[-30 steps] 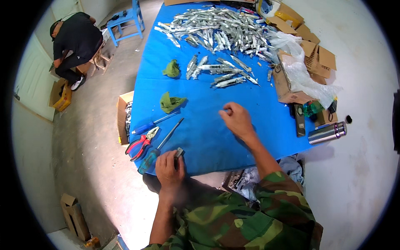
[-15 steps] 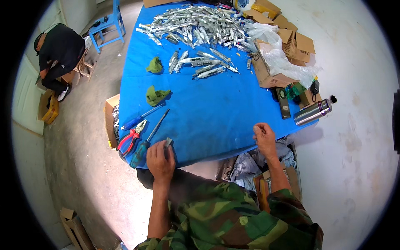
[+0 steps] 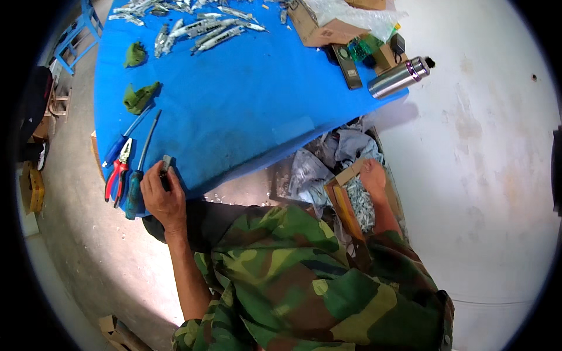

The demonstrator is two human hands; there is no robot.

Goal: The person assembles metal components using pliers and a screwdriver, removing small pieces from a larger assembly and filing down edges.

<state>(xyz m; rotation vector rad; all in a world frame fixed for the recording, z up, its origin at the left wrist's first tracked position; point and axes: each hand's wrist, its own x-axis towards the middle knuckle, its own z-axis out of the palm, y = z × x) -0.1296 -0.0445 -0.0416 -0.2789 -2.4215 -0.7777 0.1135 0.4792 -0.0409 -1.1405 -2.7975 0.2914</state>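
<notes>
At the near left edge of the blue-covered table (image 3: 234, 111), my left hand (image 3: 165, 196) has its fingers closed around a small grey metal piece (image 3: 168, 161); its end pokes out past the fingertips. Beside that hand lie a teal-handled screwdriver (image 3: 134, 192), red-and-blue pliers (image 3: 119, 171) and a blue-handled screwdriver (image 3: 115, 150). My right hand (image 3: 373, 177) is off the table, over a small cardboard box (image 3: 339, 205) of silvery metal parts (image 3: 360, 202). Its fingers are curled together, and whatever they may hold is hidden.
Two green cloth scraps (image 3: 139, 98) and several silvery wrapped pieces (image 3: 216, 38) lie farther up the table. A steel flask (image 3: 400, 78), a dark handheld device (image 3: 348, 67) and an opened carton (image 3: 328, 29) line the right side. Grey plastic bags (image 3: 310, 175) fill the space below the edge.
The view has swung rightward and down. My right hand has moved from above the table edge down to the box of metal parts. The left hand stays by the tools with the grey piece.
</notes>
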